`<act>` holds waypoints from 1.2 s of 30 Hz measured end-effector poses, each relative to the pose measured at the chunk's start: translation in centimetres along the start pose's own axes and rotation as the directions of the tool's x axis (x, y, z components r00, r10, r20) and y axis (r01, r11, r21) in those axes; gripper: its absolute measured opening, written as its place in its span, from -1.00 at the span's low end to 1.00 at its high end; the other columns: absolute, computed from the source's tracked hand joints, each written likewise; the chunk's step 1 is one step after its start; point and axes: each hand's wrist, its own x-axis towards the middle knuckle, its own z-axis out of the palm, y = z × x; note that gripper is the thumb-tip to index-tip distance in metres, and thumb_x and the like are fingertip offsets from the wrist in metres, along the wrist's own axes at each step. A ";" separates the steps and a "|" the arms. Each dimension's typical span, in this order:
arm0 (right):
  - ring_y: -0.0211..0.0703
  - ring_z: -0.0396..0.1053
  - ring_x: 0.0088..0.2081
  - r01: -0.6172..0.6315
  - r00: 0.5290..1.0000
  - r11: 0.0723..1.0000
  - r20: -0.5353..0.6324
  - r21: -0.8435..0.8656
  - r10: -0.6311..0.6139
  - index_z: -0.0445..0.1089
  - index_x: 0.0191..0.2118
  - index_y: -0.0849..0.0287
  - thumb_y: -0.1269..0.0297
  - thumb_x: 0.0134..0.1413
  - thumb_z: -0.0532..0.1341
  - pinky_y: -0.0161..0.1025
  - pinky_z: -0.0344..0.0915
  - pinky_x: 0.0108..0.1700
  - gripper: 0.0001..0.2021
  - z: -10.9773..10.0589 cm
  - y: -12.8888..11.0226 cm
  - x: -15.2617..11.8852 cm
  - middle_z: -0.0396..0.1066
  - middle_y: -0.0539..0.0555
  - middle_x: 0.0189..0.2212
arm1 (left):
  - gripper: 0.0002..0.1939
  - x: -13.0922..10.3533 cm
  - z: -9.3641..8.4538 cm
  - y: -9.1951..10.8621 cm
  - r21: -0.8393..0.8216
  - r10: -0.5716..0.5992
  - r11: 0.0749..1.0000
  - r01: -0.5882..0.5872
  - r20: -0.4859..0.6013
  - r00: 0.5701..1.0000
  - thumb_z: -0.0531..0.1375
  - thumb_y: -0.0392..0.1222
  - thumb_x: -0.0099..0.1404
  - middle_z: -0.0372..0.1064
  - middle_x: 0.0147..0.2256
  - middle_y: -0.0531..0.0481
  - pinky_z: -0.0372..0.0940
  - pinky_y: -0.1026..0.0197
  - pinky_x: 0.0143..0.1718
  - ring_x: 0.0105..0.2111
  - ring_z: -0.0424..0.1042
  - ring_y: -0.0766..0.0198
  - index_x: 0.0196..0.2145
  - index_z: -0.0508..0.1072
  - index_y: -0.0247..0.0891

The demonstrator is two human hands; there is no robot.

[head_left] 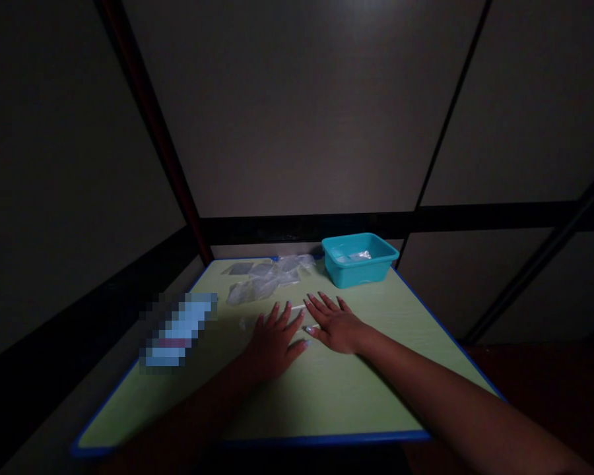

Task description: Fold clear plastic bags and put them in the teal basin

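Note:
A clear plastic bag (299, 316) lies on the pale green table, partly covered by my hands and hard to make out. My left hand (276, 340) rests over its left part with the fingers spread. On the right part lies my right hand (335, 323), palm down, its fingers stretched out and slightly apart. The fingertips of both hands come close together near the bag's middle. Neither hand grips anything. Beyond them, several crumpled clear plastic bags (267, 278) are spread over the back left of the table.
At the back right stands a turquoise plastic basket (359, 270) with some clear or shiny packaging inside. A blurred-out, bluish flat object (181, 330) lies by the left edge. The table (356, 402) has a blue rim, and dark wall panels rise behind it and on the left.

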 end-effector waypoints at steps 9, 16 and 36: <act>0.22 -0.59 0.33 -0.025 1.000 0.999 0.005 0.034 0.025 -0.35 0.38 0.20 -0.29 0.18 -0.28 0.24 -0.48 0.27 -0.17 0.1 -1.8 -2.1 -0.51 0.20 0.36 | -0.44 -1.9 0.2 -0.4 -0.005 0.065 0.998 -0.064 0.031 0.997 -0.08 0.03 0.41 -0.24 0.35 -0.08 -0.11 -0.32 0.20 0.33 -0.27 -0.11 0.32 -0.02 -0.02; -0.01 -0.49 0.36 0.040 0.994 0.999 -0.104 -0.016 -0.042 -0.34 0.38 0.29 -0.16 0.25 -0.28 0.21 -0.52 0.27 -0.23 1.3 -2.4 -2.0 -0.48 0.18 0.36 | -0.45 -4.5 0.2 -1.3 -0.023 0.138 0.990 -0.137 0.043 0.990 -0.12 -0.01 0.43 -0.27 0.35 -0.02 -0.19 -0.26 0.24 0.34 -0.30 -0.01 0.33 -0.11 0.02; 0.09 -0.44 0.36 0.054 0.998 0.990 0.049 -0.132 -0.048 -0.29 0.38 0.31 0.06 0.10 0.01 0.23 -0.29 0.27 -0.19 1.0 -1.8 -1.8 -0.48 0.21 0.36 | -0.33 -1.5 -0.3 6.2 -0.172 0.012 0.985 -0.028 -0.090 0.996 -0.22 0.06 0.43 -0.34 0.35 -0.24 -0.11 -0.07 0.26 0.34 -0.27 0.08 0.34 -0.18 -0.41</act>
